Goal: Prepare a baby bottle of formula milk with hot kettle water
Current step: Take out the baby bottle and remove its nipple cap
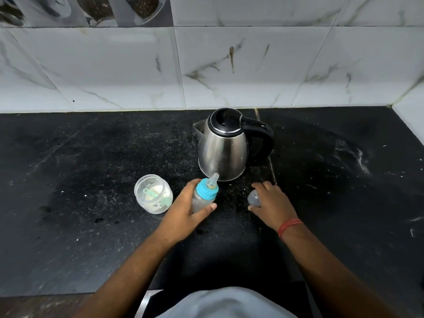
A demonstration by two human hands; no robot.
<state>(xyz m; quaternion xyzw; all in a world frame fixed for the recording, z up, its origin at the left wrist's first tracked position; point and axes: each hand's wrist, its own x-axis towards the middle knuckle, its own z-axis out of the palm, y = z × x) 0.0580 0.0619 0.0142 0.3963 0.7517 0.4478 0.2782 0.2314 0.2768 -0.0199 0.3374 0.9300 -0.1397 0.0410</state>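
A baby bottle [205,193] with a blue collar and a clear teat stands on the black counter [91,157], and my left hand [185,212] is wrapped around its body. My right hand [273,203] holds the bottle's clear dome cap [254,198] just to the right, low over the counter. Behind both stands a steel kettle [223,148] with a black lid shut and a black handle pointing right. Left of the bottle is an open clear jar [153,193] of white formula powder with a green scoop inside.
A marble-patterned tiled wall [206,65] runs along the back of the counter and turns forward at the far right. The counter's front edge [68,294] lies close to my body.
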